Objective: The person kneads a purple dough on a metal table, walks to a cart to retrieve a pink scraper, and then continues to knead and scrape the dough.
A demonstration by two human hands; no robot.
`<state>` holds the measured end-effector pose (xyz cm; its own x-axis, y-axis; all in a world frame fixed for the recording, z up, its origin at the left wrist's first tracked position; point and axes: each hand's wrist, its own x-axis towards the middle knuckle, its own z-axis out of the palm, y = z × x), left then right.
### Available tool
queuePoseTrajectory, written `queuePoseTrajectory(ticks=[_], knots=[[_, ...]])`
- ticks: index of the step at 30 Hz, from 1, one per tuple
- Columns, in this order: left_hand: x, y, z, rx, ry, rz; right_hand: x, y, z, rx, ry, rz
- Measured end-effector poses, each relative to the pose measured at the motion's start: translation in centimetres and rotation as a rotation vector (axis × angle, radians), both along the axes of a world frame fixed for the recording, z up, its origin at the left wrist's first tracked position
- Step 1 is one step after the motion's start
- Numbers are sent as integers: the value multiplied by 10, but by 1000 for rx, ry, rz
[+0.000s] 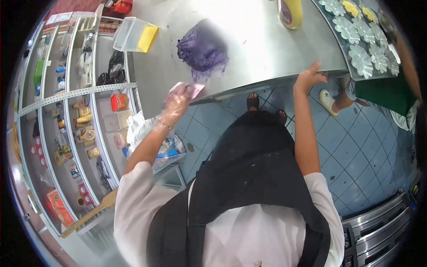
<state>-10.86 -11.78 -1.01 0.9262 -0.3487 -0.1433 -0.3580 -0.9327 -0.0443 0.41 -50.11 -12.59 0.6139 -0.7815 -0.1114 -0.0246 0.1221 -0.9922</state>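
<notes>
A mound of purple dough-like mass [202,49] lies on the steel table [249,58], with smears at its lower edge. My left hand [179,100], in a clear plastic glove with purple residue, is closed round a flat pale pink piece [198,91] at the table's front edge, just below the mound. My right hand [309,79] rests at the front edge further right, its thumb and fingers apart, with nothing seen in it.
A clear container with a yellow part [147,38] stands at the table's left. A tape roll [291,13] lies at the back. Flower-shaped moulds [360,60] fill a tray on the right. Shelves [66,98] line the left. Another person's shoe [328,101] shows beyond the table.
</notes>
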Motion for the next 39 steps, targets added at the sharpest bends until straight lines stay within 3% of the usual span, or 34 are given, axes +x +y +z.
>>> queuePoseTrajectory(ticks=[2,4,6,9,11,13,15,17,20,22,24,26,28,29,31,32,34,35,36,38,39], knots=[[28,-22,-3,124,-162,-172,3,5,-2,-13,-26,-117],[74,-49,-2,204,-72,31,4,7,-1,-19,-35,-168],[108,-65,4,56,-145,198,4,5,5,-6,-22,-142],[144,-47,13,99,-56,233,-7,-1,0,-44,10,-105],[155,-28,31,-17,29,101,-3,-6,1,-126,29,-56],[131,-22,46,10,-33,2,1,-5,6,-90,30,-67],[80,3,33,31,-117,-128,-6,-1,12,-26,58,-45],[43,-58,65,237,317,239,-8,7,8,0,52,-64],[12,-64,9,364,354,242,-3,10,1,49,22,-86],[23,-75,-13,-82,-143,-154,-1,11,-3,43,-26,-81],[67,-109,-15,-42,-244,-142,-4,14,-2,42,-49,-68],[126,-133,-4,53,20,181,-6,13,7,64,-64,-50],[184,-114,-25,59,-49,336,-4,10,9,76,-79,-41],[213,-91,-45,-64,-295,198,-3,7,6,46,-47,-32],[234,-51,-38,-370,-273,223,-4,2,-1,-11,23,-15],[246,-47,-4,-551,-8,379,-5,1,-2,-11,12,-17],[200,-61,73,-474,65,577,-5,1,-4,-29,-70,34],[178,-67,85,-257,12,495,-7,-1,-4,-41,-102,59],[156,-69,93,-41,-37,419,-10,-1,-2,-41,-98,54],[109,-47,69,-169,-14,111,-9,4,10,16,-93,36],[89,-50,59,44,79,111,-8,6,14,42,-91,28]])
